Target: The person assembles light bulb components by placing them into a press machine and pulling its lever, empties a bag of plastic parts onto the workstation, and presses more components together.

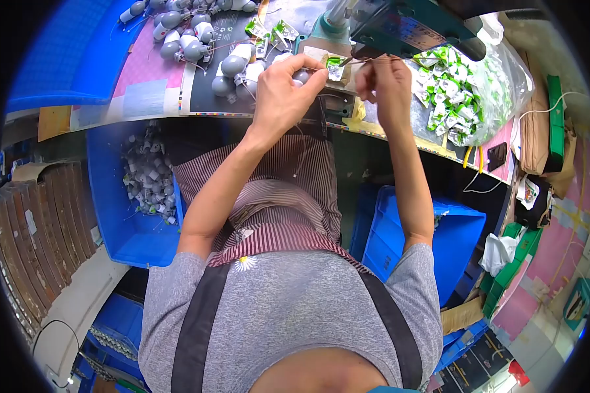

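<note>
My left hand (pixel 285 88) is closed in a pinch, thumb and forefinger at the left edge of a small green-and-white card (pixel 335 68) under the press head. A grey-and-white bulb (pixel 301 76) shows within the curve of those fingers. To the right of the card, my right hand (pixel 387 82) is pinched on a thin wire (pixel 359 61), its fingertips slightly blurred. The teal bench press (pixel 400 29) stands over both hands. More grey-and-white bulbs (pixel 233 66) with wires lie beside my left hand.
A clear plastic bag (pixel 505 98) of green-and-white cards (pixel 449 92) lies on the bench's right. A phone (pixel 497 156) sits at the bench edge. Below are a blue bin (pixel 111 196) of grey-and-white parts on the left and another blue bin (pixel 462 249) on the right.
</note>
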### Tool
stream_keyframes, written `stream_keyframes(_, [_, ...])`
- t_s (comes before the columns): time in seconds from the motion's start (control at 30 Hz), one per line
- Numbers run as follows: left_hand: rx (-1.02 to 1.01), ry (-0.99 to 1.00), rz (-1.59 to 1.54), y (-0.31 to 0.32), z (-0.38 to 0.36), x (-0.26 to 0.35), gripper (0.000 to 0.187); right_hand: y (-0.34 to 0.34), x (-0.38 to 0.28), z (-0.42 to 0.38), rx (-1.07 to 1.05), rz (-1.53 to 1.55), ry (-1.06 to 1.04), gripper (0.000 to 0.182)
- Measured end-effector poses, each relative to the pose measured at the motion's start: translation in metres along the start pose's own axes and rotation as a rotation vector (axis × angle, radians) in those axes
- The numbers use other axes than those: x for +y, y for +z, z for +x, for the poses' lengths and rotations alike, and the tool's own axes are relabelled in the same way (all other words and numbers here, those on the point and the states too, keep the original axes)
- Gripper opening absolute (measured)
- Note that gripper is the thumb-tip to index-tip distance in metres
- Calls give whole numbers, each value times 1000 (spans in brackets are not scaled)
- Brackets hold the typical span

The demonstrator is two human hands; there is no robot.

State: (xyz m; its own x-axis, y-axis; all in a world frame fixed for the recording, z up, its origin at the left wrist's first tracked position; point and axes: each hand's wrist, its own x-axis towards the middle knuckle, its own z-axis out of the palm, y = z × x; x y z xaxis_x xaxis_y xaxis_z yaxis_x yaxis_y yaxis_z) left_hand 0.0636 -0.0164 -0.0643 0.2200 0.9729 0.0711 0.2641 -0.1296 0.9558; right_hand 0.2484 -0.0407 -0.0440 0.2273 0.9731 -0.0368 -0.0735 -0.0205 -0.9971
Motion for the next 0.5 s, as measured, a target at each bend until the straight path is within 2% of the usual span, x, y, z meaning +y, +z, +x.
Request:
stream_keyframes(0.03, [-21, -61, -25, -1, 2, 2, 21, -6, -8, 3, -49, 30, -32, 32])
stream_keyframes(0.1, [-39, -121, -46, 0, 4, 3, 23, -21, -31, 21, 19, 63, -111, 40])
stream_keyframes(0.2, [-25, -113, -42, 3, 5, 3, 24, -48, -72, 53, 133, 369, -132, 20])
stream_keyframes(0.3, [0, -76, -35, 5, 6, -1, 24, -42, -144, 75, 123, 404, -354, 17])
stream_keyframes(0.37, [27, -39, -26, 7, 6, -2, 22, -60, -154, 91, 125, -59, -578, 20])
stream_keyframes(0.43, [52, -17, -8, 10, 6, -3, 23, -94, -174, 82, 401, -256, -898, 29])
stream_keyframes(0.5, [64, 22, 33, 12, 6, -6, 23, -53, -177, 23, 532, -726, -973, 49])
